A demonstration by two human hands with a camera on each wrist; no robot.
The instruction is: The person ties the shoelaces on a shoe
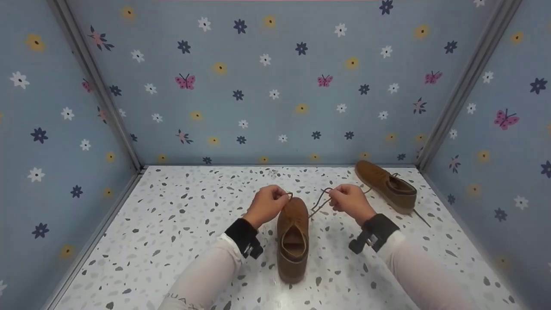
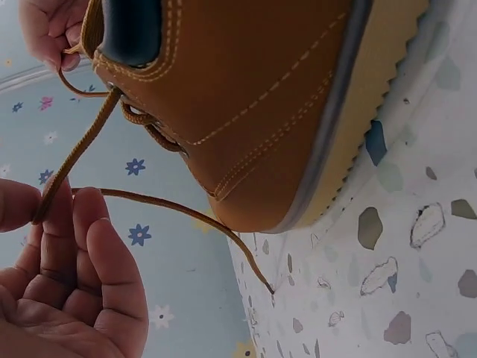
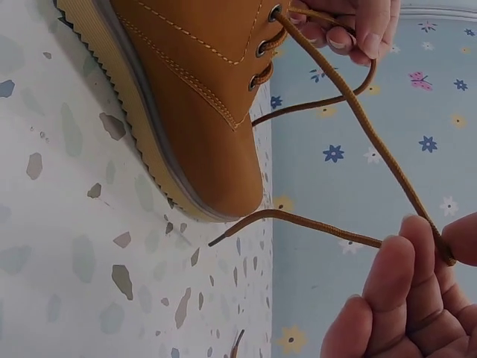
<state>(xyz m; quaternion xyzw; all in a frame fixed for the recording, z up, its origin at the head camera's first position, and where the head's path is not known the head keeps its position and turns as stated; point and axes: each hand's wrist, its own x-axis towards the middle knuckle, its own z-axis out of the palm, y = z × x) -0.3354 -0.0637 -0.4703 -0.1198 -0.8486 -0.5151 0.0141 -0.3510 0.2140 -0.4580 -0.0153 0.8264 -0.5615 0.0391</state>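
Observation:
A brown lace-up shoe [image 1: 293, 262] stands upright on the speckled surface between the two hands, its toe pointing away. My left hand [image 1: 267, 206] is at the left of the toe and pinches a shoelace [image 2: 82, 149] between thumb and index finger; the lace's loose end hangs past the fingers. Right of the shoe, my right hand [image 1: 351, 201] pinches the other shoelace [image 3: 373, 138], drawn out from the top eyelet. Its free tip dangles beyond the fingers. In the right wrist view, the lace crosses more eyelets lower on the shoe.
A second brown shoe [image 1: 387, 187] lies at the back right, with a lace trailing on the white speckled surface [image 1: 181, 241]. Blue flowered panels [image 1: 258, 86] enclose the back and both sides, with grey metal strips [image 1: 97, 82] at the corners.

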